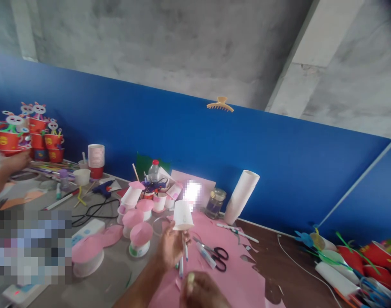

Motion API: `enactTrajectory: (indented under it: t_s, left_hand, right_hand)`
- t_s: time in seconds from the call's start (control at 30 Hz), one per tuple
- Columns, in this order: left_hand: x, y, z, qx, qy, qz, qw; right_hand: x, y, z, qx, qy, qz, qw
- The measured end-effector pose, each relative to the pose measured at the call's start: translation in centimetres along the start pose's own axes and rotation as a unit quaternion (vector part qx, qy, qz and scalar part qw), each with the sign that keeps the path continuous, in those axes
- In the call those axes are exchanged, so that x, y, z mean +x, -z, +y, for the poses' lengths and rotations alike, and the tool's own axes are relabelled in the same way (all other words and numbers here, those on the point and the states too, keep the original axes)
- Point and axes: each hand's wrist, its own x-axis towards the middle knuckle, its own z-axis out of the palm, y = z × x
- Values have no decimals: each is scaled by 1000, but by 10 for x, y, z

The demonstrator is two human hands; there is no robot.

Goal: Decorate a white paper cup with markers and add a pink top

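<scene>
A white paper cup (183, 214), turned bottom-up and slightly tilted, is gripped near its lower rim by my left hand (172, 248). Just in front of me, my right hand (203, 291) is closed with its fingers curled in; what it pinches, if anything, is hidden. Beneath both hands lies a cut sheet of pink paper (237, 273). On that sheet, right of my left hand, are black-handled scissors (220, 259) and a glue-like tube with a pale blue label (205, 256). Several pens, one of them a marker (181, 267), lie close to my left fingers.
Paper cups with pink tops (140, 235) stand to the left, near a blue glue gun (103, 188) and a power strip (89, 231). A glass jar (215, 203) and white paper roll (242, 196) stand behind. Another person's hand (14, 162) reaches toward red decorated cups (7, 140).
</scene>
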Motion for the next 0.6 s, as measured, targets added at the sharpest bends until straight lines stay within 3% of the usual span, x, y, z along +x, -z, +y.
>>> enactTrajectory:
  t_s: [0.07,0.1,0.17,0.27,0.37,0.43,0.47,0.5,0.57,0.6]
  left_hand:
    - [1,3,-4,22,3,-12,1000]
    - [2,5,-5,34,5,-20,999]
    - [1,8,-7,54,16,-37,998]
    - [-1,13,-10,69,46,-48,995]
    - [-2,18,-13,78,75,-59,992]
    - [-2,23,-15,90,91,-78,989]
    - [-1,26,-16,97,103,-88,986]
    - [-1,30,-17,105,116,-98,983]
    - [-1,37,-18,115,148,-114,976]
    - [-1,40,-19,116,160,-118,973]
  right_hand:
    - [2,22,-17,-132,45,111,984]
    - [5,35,-24,-213,70,178,958]
    - [12,59,-34,-369,93,297,876]
    - [25,85,-32,-520,51,354,776]
    - [35,91,-24,-583,38,364,725]
    - [38,86,-24,-588,67,359,722]
    - [38,81,-25,-571,82,353,736]
    - [38,77,-28,-546,95,346,757]
    - [35,66,-34,-451,85,303,835]
    - [34,61,-36,-430,75,282,854]
